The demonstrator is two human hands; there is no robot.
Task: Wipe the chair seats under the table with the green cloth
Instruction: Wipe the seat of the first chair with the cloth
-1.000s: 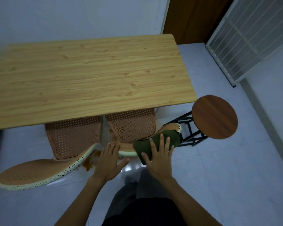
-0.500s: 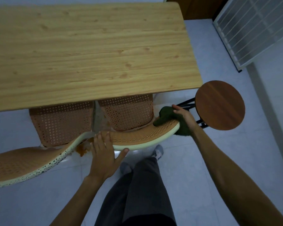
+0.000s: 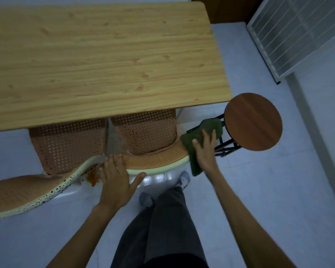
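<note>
Two hands work one chair back (image 3: pixel 159 159): we brace the left hand (image 3: pixel 115 175) on its rim, fingers together, and press the right hand (image 3: pixel 204 149), fingers spread flat, on the green cloth (image 3: pixel 199 135) at its right end. We should lead the cloth down onto the seats (image 3: pixel 145 134) in overlapping strokes. The surface (image 3: pixel 104 60) hides their far parts.

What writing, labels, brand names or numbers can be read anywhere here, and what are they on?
None: no readable text appears anywhere in this view.
The wooden table top, the two perforated chairs, the round stool seat and the green cloth show no lettering.
The shoe has dark marks, too blurred to tell whether they are letters.
</note>
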